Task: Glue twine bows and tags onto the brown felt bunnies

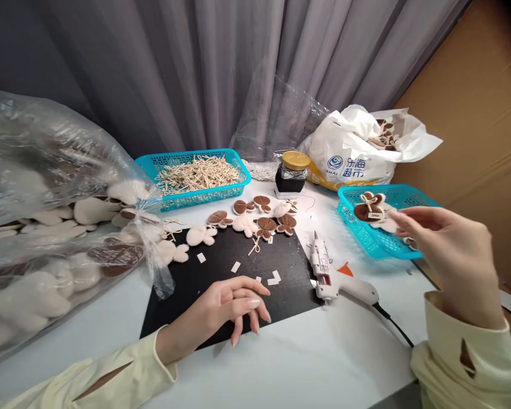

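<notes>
My left hand point(225, 309) rests on the black mat point(187, 278) with fingers apart and curled down, holding nothing. Small white paper slips point(235, 266) lie just beyond it. My right hand point(447, 255) is raised at the right, beside the small blue basket point(366, 238), fingers pinched on a brown and cream plush piece with a cord bow point(371, 208) over that basket. More brown and cream plush pieces point(266, 226) lie at the mat's far edge. A white glue gun point(327, 272) lies between my hands.
A large clear bag of plush pieces point(46, 238) fills the left. A blue basket of cord bows point(195, 176) stands at the back, with a dark jar with a gold lid point(292, 170) and a white shopping bag point(357, 153) to its right. Grey curtain behind.
</notes>
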`<state>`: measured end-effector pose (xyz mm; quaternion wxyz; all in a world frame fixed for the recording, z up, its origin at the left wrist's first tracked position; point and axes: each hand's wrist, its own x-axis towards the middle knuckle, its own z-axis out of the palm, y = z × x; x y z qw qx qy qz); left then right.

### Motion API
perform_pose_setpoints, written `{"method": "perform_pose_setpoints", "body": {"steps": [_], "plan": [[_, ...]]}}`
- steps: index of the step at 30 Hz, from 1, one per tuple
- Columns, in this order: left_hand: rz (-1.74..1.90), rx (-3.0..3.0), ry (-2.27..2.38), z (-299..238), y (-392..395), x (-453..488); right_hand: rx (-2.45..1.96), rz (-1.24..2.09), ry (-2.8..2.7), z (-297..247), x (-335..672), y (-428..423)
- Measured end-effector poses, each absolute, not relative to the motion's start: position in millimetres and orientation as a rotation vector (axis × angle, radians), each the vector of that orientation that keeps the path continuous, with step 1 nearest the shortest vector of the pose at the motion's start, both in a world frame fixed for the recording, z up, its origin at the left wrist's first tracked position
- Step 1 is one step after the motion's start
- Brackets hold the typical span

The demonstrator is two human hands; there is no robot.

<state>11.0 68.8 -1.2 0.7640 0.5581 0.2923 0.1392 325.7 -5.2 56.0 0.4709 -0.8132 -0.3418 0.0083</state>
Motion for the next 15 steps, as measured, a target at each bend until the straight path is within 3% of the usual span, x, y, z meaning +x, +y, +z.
{"method": "perform_pose_setpoints", "body": {"steps": [3, 9, 15], "plan": [[0.28, 1.202, 0.654, -1.6, 68.8, 12.2, -2.068, -0.155, -0.765, 50.7, 325.8, -19.4], [0.38, 1.318, 0.722, 10.6, 66.2, 11.8, -1.362, 1.097, -1.061, 26.3, 232.3, -38.7], [0.336, 1.722, 0.633, 33.8, 51.5, 9.6, -1.255, 1.479, -0.892, 21.6, 185.0, -32.7]]}}
